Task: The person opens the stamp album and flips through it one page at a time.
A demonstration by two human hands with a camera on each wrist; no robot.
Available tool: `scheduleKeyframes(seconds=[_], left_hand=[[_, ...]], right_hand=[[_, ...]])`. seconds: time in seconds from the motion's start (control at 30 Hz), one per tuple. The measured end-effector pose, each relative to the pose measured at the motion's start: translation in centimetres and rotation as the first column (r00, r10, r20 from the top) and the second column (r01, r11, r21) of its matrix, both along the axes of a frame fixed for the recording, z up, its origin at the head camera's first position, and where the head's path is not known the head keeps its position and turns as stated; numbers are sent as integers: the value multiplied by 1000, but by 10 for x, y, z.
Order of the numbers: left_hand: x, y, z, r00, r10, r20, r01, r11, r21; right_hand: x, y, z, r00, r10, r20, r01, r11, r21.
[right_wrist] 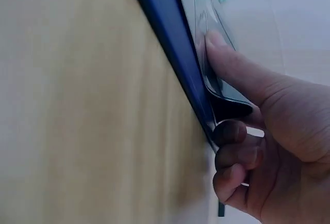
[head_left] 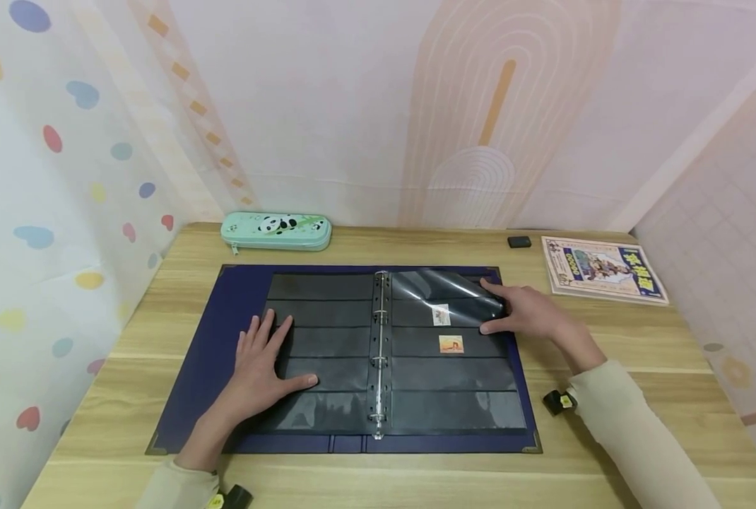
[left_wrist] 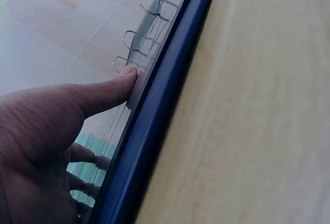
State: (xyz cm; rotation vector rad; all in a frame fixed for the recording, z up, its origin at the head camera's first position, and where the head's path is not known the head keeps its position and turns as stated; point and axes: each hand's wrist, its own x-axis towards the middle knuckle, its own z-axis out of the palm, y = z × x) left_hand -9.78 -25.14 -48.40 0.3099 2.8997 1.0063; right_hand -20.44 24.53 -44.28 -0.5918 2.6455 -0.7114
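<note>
A blue ring-binder stamp album [head_left: 213, 353] lies spread on the wooden table, black pocket pages on both sides of its metal rings [head_left: 380, 362]. My left hand [head_left: 257, 371] rests with spread fingers on the left page [head_left: 330, 343]; in the left wrist view its thumb [left_wrist: 111, 92] presses the page surface. With thumb and fingers my right hand [head_left: 530, 311] grips the outer upper edge of the right-hand page [head_left: 461, 371]. That edge is lifted and bent, as the right wrist view also shows. On this page are a pale stamp [head_left: 441, 315] and an orange-yellow stamp [head_left: 451, 344].
Behind the album at left sits a mint-green panda pencil case [head_left: 276, 231]. A small black object [head_left: 519, 242] and a colourful booklet [head_left: 605, 270] lie at the back right. Patterned cloth [head_left: 327, 106] hangs behind and beside the wooden table [head_left: 416, 481].
</note>
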Motion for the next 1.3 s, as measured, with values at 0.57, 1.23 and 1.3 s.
scheduleKeyframes(seconds=[0.57,1.23,1.3], left_hand=[[1,4,9,998,14,55,-11,998,-62],[0,1,28,999,35,41,-36,998,45],[-1,2,27,999,46,7,-46,997,56]], right_hand=[[21,32,-45,1000,19,7,-15,918,-397],[90,24,-1,992,-20,127,83,855,-512],[94,22,1,995,-36,88,78,843,-533]])
